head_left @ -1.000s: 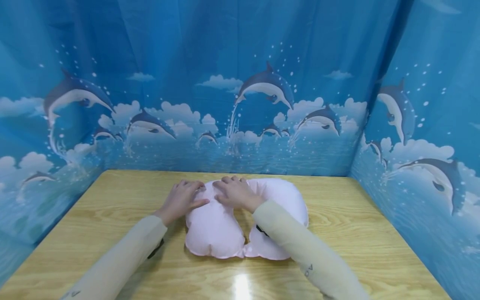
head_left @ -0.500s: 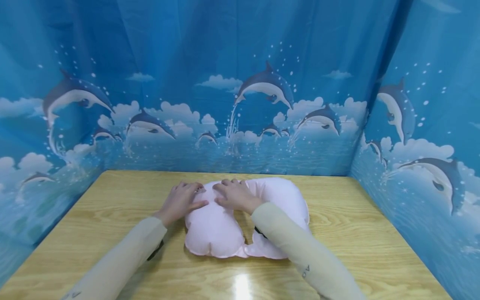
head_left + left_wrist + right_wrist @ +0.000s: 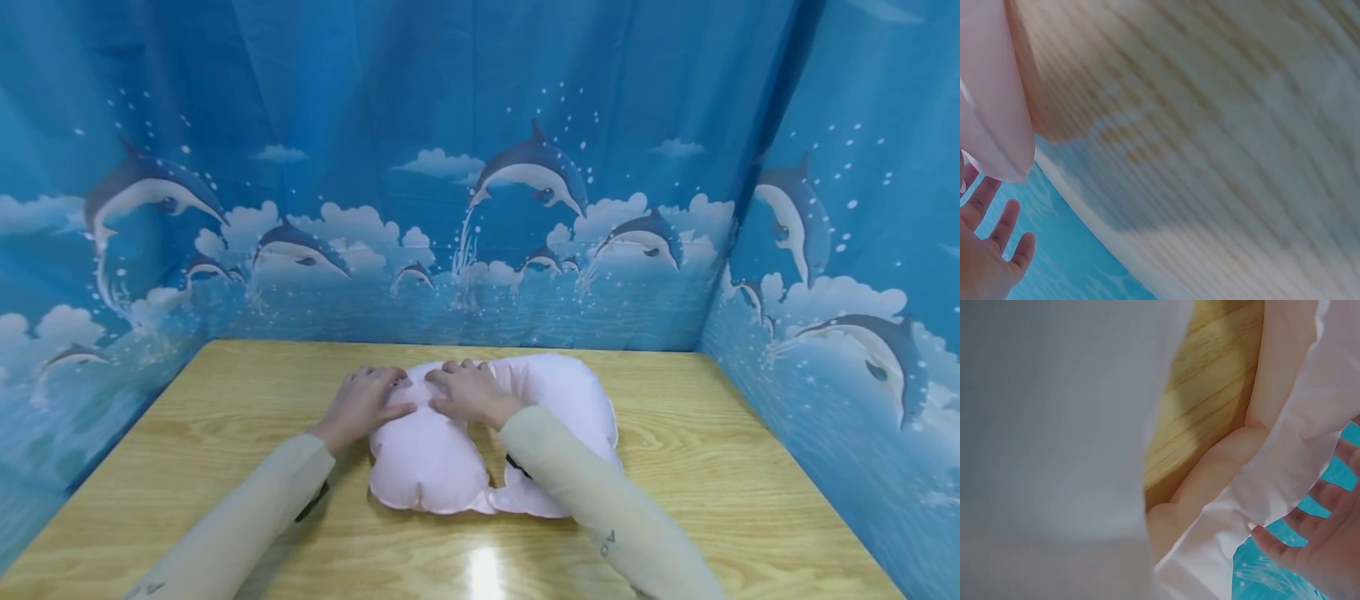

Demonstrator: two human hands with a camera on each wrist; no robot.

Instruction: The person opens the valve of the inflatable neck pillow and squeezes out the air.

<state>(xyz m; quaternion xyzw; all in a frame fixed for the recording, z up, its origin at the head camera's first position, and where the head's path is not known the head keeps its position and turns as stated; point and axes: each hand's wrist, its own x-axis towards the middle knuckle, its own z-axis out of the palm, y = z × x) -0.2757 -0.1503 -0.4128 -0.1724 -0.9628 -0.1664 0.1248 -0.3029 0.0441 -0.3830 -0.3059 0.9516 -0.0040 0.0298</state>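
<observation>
A pale pink U-shaped neck pillow [image 3: 427, 475], plump and inflated, lies on the table with its opening towards me and its two ends meeting in front. My left hand [image 3: 363, 400] is at its back left side, the thumb lying over the top. Across the back of the pillow reaches my right hand [image 3: 472, 392], fingers spread and pointing left. In the left wrist view, spread fingers [image 3: 1007, 228] show beside the pillow's edge [image 3: 997, 112]. The right wrist view has fingertips [image 3: 1266, 540] right at the pillow's seam [image 3: 1254, 481]. Between the hands the fingertips are partly hidden.
The wood-grain table [image 3: 705, 467] spreads out on both sides of the pillow. Blue curtains [image 3: 360, 100] printed with dolphins and clouds stand along the back and sides. A light reflection [image 3: 483, 575] shines near the front.
The right forearm has shifted slightly left, and the pillow's right end has moved a little. Both hands stay at the back left of the pillow.
</observation>
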